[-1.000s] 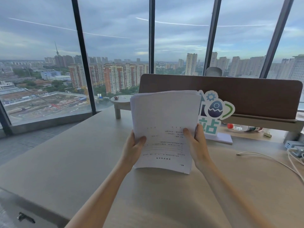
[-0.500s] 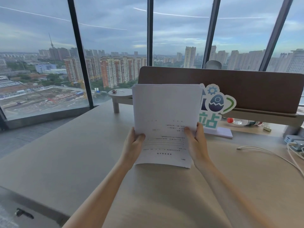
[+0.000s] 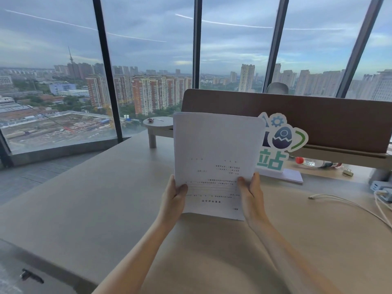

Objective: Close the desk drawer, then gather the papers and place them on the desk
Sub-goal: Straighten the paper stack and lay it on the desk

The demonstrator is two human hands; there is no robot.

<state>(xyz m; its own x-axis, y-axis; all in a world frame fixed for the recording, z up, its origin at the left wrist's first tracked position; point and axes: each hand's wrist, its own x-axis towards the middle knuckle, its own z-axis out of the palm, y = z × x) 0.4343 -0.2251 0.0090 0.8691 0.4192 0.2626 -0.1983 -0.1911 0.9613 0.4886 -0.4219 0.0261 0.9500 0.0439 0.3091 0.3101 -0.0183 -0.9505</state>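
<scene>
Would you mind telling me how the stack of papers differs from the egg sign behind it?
The papers are plain white and rectangular; the egg sign is colourful with a cut-out outline. The papers are held upright by the left hand and right hand; the sign stands on its own base. Both face the camera.

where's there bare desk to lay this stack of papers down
The widest bare patch of desk lies left of the left hand, between the near edge and the small round shelf. The strip under the papers is also free. Right of the right hand it is crowded: white cable, sign, bottle.
</scene>
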